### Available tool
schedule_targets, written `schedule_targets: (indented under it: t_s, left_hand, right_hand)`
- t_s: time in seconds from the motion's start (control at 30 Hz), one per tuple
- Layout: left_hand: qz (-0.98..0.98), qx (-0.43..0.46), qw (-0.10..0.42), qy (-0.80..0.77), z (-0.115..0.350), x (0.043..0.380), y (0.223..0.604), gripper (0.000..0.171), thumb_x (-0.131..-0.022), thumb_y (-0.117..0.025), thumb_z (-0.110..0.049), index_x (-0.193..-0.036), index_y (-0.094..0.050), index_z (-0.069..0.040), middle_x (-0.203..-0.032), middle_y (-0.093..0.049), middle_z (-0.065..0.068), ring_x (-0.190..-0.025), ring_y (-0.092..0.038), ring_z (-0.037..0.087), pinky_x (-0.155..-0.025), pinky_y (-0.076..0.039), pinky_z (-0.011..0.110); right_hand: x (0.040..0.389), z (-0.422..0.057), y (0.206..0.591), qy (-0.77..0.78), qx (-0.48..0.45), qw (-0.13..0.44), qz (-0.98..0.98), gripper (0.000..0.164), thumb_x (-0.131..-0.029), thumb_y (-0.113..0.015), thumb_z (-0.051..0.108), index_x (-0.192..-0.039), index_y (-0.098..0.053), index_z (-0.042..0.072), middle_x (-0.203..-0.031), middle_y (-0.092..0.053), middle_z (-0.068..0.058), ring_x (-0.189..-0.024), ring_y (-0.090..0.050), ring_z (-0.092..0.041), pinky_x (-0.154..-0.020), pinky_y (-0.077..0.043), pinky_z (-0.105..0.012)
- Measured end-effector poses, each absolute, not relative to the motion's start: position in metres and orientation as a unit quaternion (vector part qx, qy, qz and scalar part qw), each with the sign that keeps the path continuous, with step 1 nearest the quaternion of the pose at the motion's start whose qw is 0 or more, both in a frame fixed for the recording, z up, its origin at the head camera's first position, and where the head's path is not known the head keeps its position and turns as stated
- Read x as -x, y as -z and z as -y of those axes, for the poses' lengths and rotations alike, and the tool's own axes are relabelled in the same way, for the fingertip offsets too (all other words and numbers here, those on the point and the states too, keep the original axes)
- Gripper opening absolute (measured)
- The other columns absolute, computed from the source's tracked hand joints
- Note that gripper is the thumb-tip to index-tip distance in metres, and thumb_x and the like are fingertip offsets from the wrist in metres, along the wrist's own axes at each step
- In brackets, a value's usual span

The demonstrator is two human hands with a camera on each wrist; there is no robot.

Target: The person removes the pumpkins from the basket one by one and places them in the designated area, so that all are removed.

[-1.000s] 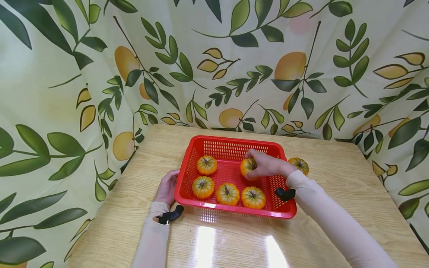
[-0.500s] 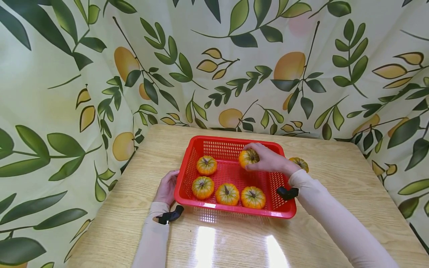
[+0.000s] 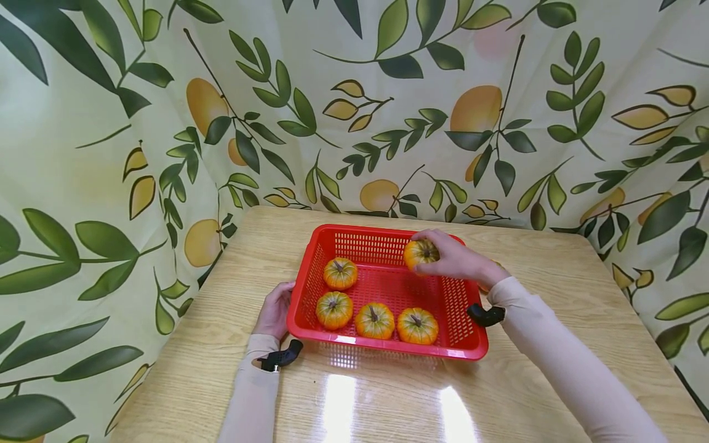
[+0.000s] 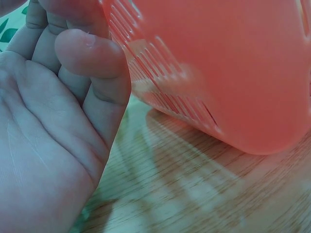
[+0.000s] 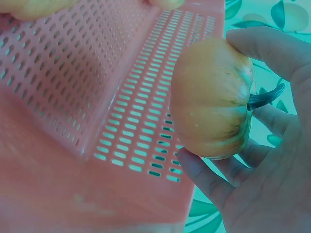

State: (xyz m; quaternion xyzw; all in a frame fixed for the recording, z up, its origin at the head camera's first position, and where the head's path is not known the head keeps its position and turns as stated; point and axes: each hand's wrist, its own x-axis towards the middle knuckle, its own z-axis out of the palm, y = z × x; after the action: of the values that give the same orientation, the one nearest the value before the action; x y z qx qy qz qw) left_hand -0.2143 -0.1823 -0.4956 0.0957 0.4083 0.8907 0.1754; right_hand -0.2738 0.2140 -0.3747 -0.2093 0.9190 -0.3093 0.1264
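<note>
A small orange pumpkin (image 3: 419, 253) with a dark stem is in my right hand (image 3: 455, 257), gripped between thumb and fingers, near the back right wall of the red plastic basket (image 3: 388, 353). In the right wrist view the held pumpkin (image 5: 211, 99) shows its stem towards the palm. Several like pumpkins sit in the basket: one at back left (image 3: 340, 274), the rest along the front, such as the front right pumpkin (image 3: 418, 326). My left hand (image 3: 274, 309) lies against the basket's left side; its fingers (image 4: 104, 80) bend loosely near the slotted wall, their tips partly hidden.
One more pumpkin (image 3: 490, 280) lies on the wooden table (image 3: 559, 271) outside the basket's right side, mostly hidden behind my right wrist. A leaf-and-fruit curtain (image 3: 310, 123) borders the table at the back and sides.
My right hand has lifted the pumpkin from low in the basket, then carried it right and towards the back wall. The left hand and basket have stayed put.
</note>
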Motion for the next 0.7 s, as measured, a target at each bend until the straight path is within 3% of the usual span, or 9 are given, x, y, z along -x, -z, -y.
schedule_targets:
  t_s: [0.4,0.7]
  left_hand:
    - [-0.406,-0.101,0.181,-0.890,0.183,0.216,0.497,0.065,-0.108,-0.016,-0.016,-0.090,-0.078,-0.019,-0.084,-0.078,-0.007,-0.083,-0.072,0.006,-0.080,-0.057,0.021]
    - [-0.406,-0.099,0.180,-0.891,0.184,0.217,0.499,0.063,-0.108,-0.018,-0.016,-0.091,-0.078,-0.018,-0.084,-0.078,-0.006,-0.082,-0.072,0.007,-0.079,-0.057,0.021]
  right_hand:
    - [0.273,-0.232,0.365,0.326,0.207,0.125,-0.914,0.070,-0.089,-0.076,0.027,-0.149,-0.042,0.012,-0.138,-0.047,-0.014,-0.120,-0.051,-0.033,-0.099,-0.054,-0.049]
    - [0.271,-0.240,0.364,0.324,0.203,0.089,-0.920,0.068,-0.090,-0.076,0.029,-0.147,-0.043,0.012,-0.130,-0.049,-0.015,-0.116,-0.051,-0.031,-0.097,-0.051,-0.045]
